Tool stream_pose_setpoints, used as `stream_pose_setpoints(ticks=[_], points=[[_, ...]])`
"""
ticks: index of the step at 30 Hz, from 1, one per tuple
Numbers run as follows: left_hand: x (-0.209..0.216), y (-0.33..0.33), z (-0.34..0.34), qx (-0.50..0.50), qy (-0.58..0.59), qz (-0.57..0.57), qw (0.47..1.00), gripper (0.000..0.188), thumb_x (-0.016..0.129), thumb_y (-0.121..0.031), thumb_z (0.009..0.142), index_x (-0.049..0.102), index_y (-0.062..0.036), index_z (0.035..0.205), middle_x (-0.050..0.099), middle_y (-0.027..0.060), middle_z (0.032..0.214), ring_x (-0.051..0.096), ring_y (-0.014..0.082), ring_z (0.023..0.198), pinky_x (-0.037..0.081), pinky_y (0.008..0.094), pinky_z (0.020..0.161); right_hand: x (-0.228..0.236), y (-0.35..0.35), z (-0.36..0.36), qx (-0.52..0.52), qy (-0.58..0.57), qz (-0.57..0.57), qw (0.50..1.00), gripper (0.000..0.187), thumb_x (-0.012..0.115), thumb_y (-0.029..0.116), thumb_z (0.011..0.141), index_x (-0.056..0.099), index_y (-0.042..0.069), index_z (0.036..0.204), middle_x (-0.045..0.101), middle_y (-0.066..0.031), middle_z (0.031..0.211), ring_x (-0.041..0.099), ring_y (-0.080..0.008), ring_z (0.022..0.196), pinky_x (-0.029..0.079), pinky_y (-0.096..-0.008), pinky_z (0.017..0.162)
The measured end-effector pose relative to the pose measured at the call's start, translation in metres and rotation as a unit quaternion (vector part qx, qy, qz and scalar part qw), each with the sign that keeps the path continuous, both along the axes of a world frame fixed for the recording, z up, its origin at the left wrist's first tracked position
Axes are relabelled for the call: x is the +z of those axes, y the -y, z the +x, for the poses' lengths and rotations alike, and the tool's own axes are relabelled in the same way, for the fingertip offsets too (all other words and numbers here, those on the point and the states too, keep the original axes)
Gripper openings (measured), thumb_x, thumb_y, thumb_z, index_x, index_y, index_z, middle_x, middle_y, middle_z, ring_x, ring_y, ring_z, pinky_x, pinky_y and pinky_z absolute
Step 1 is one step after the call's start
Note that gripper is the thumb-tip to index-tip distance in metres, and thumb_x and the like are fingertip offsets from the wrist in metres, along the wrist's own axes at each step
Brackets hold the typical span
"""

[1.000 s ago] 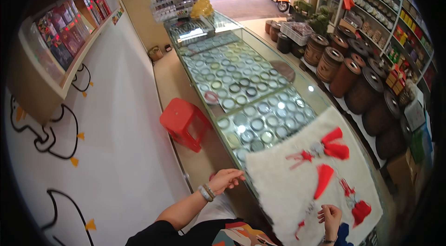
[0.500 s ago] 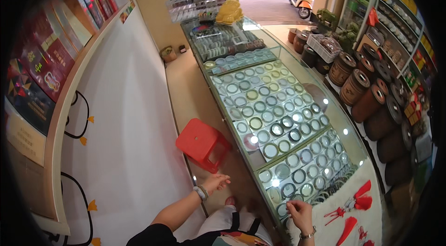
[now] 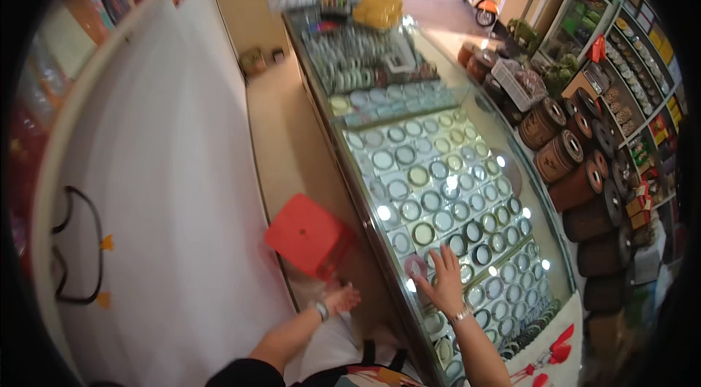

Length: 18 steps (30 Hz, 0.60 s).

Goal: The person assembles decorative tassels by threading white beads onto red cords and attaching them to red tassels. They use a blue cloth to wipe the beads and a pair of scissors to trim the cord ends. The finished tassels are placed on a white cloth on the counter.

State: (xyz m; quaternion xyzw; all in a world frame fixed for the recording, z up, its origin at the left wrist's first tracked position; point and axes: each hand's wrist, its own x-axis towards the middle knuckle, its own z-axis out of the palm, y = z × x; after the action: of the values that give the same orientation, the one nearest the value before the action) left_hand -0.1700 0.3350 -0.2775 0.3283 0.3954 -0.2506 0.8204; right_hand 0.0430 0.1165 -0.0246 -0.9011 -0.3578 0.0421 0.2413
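My right hand (image 3: 443,281) reaches over a glass-topped display counter (image 3: 355,186), fingers spread and nothing in it. I cannot tell whether it touches the glass. Close to its thumb is a pinkish bangle (image 3: 416,266). Rows of pale green, white and dark bangles (image 3: 443,221) lie in square compartments beneath and beyond the hand. My left hand (image 3: 342,300) hangs low, off the counter's left side, with its fingers loosely apart and empty; a bangle (image 3: 322,311) circles that wrist. On my right wrist is a metal watch or bracelet (image 3: 460,315).
A red plastic stool (image 3: 303,232) stands on the floor left of the counter. White cloth with red tassels (image 3: 561,347) covers the counter's near right. A yellow ornament (image 3: 378,4) sits at its far end. Brown barrel-like containers (image 3: 561,153) line the right side, beside shelves (image 3: 631,51).
My right hand has moved forward over the counter from its near edge, and its fingers have spread. My left hand has lowered slightly. The whole view has shifted.
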Motion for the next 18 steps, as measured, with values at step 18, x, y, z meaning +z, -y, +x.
stream_pose_setpoints(ticks=[18], points=[[-0.185, 0.022, 0.242, 0.268, 0.148, -0.114, 0.945, 0.103, 0.042, -0.079, 0.090, 0.024, -0.0026, 0.158, 0.025, 0.0159, 0.164, 0.026, 0.0304, 0.149, 0.025, 0.0465, 0.120, -0.046, -0.168, 0.109, -0.038, 0.110, -0.089, 0.989, 0.061, 0.060, 0.037, 0.096, 0.046, 0.008, 0.147, 0.029, -0.0221, 0.159, 0.028, -0.0414, 0.145, 0.022, -0.0519, 0.117]])
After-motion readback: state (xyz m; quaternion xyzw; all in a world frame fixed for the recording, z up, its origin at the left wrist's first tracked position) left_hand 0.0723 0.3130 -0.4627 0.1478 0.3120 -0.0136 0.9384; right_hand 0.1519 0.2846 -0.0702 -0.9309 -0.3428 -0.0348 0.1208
